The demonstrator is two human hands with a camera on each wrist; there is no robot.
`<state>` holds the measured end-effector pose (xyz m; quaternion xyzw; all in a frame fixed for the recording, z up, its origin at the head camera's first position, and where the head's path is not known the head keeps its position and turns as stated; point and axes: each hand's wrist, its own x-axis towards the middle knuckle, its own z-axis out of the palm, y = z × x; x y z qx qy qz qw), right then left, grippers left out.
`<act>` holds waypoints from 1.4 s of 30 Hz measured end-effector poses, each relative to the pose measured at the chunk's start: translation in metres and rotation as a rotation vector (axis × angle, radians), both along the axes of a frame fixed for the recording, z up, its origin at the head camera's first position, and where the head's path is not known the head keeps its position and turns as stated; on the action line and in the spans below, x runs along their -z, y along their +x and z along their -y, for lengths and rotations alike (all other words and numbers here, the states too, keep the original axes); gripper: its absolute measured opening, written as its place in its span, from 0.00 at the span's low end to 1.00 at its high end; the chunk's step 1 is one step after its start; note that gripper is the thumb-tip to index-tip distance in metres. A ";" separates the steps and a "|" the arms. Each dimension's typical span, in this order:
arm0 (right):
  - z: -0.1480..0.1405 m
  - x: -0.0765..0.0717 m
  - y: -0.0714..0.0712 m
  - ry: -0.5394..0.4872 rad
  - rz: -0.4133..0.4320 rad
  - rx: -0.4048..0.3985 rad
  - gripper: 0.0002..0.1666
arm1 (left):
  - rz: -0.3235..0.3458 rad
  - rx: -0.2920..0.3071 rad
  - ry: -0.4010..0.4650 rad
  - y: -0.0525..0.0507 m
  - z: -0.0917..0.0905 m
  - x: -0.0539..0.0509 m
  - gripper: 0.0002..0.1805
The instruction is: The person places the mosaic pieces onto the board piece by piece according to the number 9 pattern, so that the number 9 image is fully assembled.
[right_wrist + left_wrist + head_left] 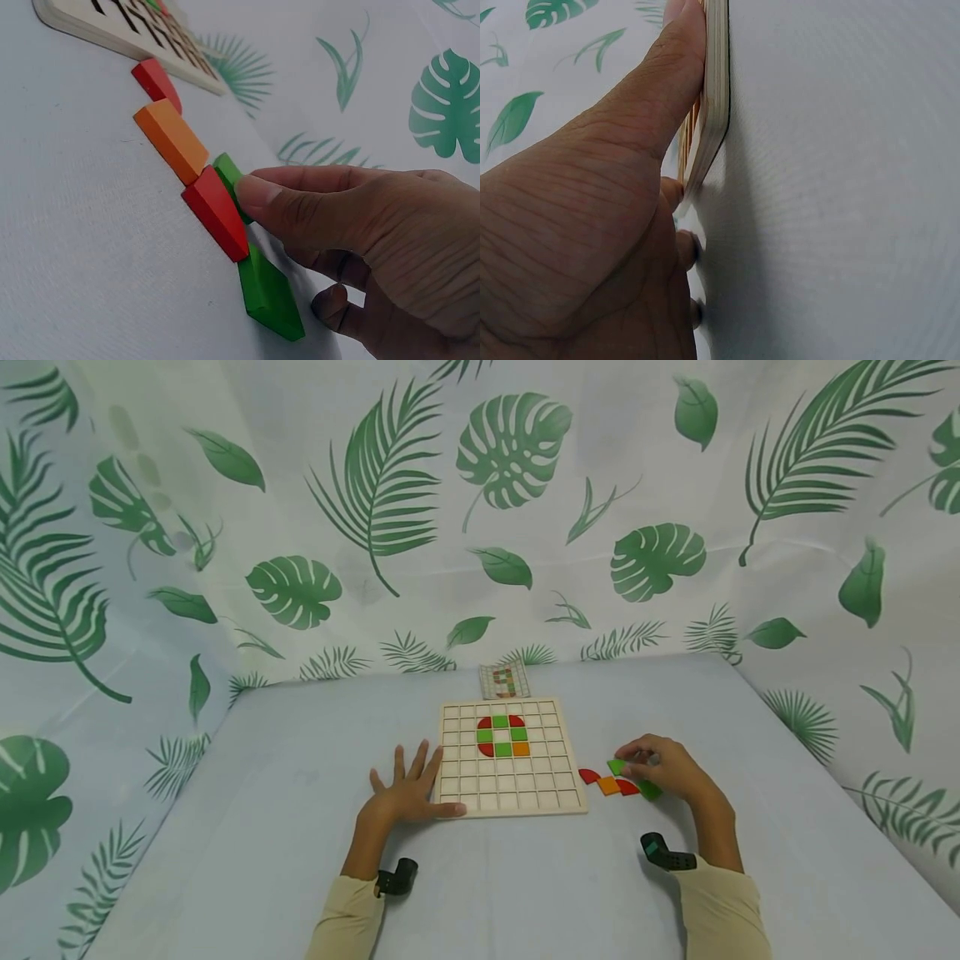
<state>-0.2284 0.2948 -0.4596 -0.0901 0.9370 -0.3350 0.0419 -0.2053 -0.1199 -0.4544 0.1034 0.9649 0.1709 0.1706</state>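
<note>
A wooden grid board [495, 787] lies on the table, with red, green and orange tiles forming a ring in its upper part. My left hand [407, 793] lies spread at the board's left side, the thumb [676, 67] resting on its near left corner. Right of the board, my right hand [667, 768] pinches a green tile [227, 178] between thumb and index finger. Around that tile lie a red quarter-round tile [157, 80], an orange square tile [171, 139], another red tile [214, 214] and another green tile [270, 296].
Behind the board lies a small pattern card [505, 680] printed with a grid and coloured shapes. A pale cloth covers the table [322, 727]. Leaf-printed curtains [420, 527] rise at the back and sides. Both wrists wear a small black camera [401, 877].
</note>
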 end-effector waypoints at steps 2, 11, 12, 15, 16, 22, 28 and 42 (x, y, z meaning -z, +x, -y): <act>0.000 0.001 -0.001 0.004 -0.007 0.004 0.15 | -0.001 0.001 -0.001 0.000 0.000 0.000 0.60; 0.000 0.004 -0.002 -0.006 -0.029 -0.020 0.16 | 0.005 0.000 -0.006 -0.002 0.001 0.002 0.60; 0.000 0.004 -0.002 -0.009 -0.032 -0.026 0.16 | 0.005 -0.001 -0.005 -0.002 0.001 0.002 0.61; 0.001 0.004 -0.003 -0.003 -0.043 -0.030 0.15 | 0.004 -0.002 0.002 -0.002 0.001 0.002 0.61; 0.002 0.004 -0.003 0.001 -0.044 -0.022 0.14 | 0.002 -0.003 0.006 -0.002 0.001 0.002 0.61; 0.006 0.004 -0.003 0.005 -0.056 -0.007 0.14 | -0.009 -0.004 0.010 -0.002 0.001 0.002 0.61; 0.011 0.006 -0.003 0.010 -0.062 0.023 0.15 | -0.009 -0.003 0.014 -0.002 0.001 0.002 0.61; 0.017 0.006 -0.007 0.003 -0.109 0.000 0.16 | -0.012 -0.003 -0.016 -0.004 0.002 0.006 0.61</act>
